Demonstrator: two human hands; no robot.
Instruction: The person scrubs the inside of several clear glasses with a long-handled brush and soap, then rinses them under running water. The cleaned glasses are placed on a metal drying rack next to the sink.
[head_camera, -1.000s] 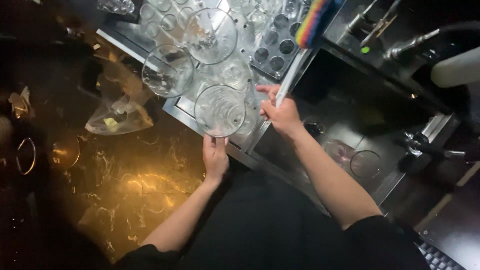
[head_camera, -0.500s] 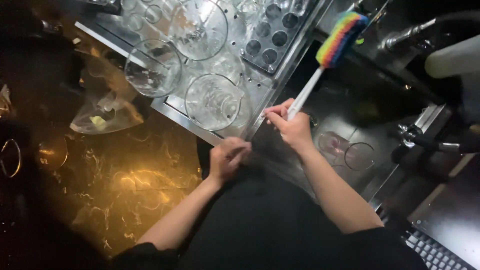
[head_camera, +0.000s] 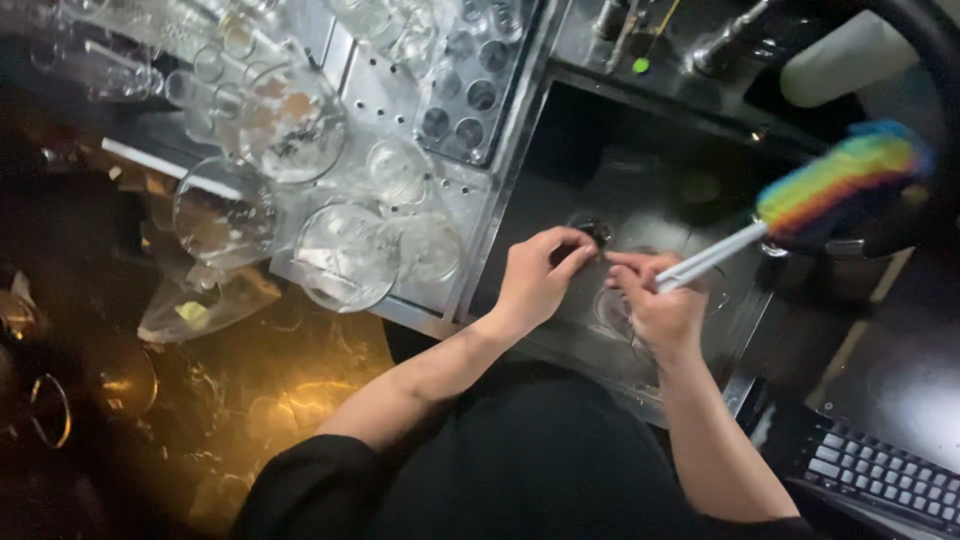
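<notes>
where sink (head_camera: 560, 130) opens, both hands (head_camera: 535, 280)

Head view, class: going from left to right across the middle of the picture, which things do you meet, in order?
Crumpled clear plastic bag → large clear round glass bowl on the metal drainer → left hand → right hand → rainbow-striped brush head on a white handle.

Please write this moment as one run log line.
left hand: over sink, nothing visibly held | right hand: holds rainbow brush | glasses: on drainboard
</notes>
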